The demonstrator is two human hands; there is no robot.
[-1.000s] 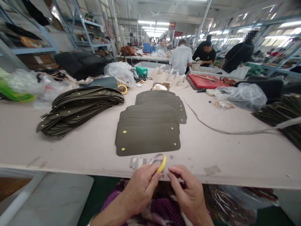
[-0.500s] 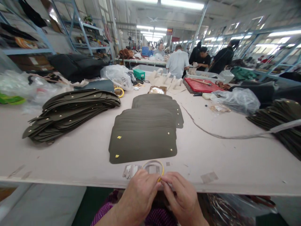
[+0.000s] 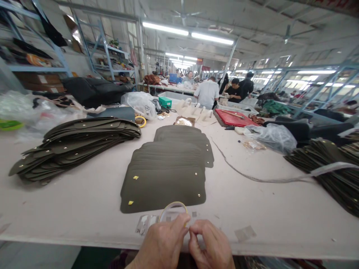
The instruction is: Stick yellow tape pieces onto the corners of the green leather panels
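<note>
At the front edge of the pale table (image 3: 269, 216), we keep both hands just on the near side of the middle pile of dark green panels (image 3: 164, 188). Our left hand (image 3: 164, 241) has its grip clamped on a yellow-edged roll of tape (image 3: 176, 203), which stands close to that pile's near edge. Our right hand (image 3: 210, 241) has the tips of its grip together beside the left thumb; whether they pinch the tape's end, we cannot tell. On the pile's top panel we see two yellow tabs (image 3: 136, 178) toward the left and two metal studs (image 3: 196, 174) toward the right. A second fanned stack (image 3: 75, 145) lies left of the pile, a third stack (image 3: 328, 168) well to its right. Beyond the pile sit a box of shiny bits (image 3: 184, 121), a green box (image 3: 165, 102) and, farther right, a red board (image 3: 237, 117). A person in a light shirt (image 3: 207, 94) stands farther back.
</note>
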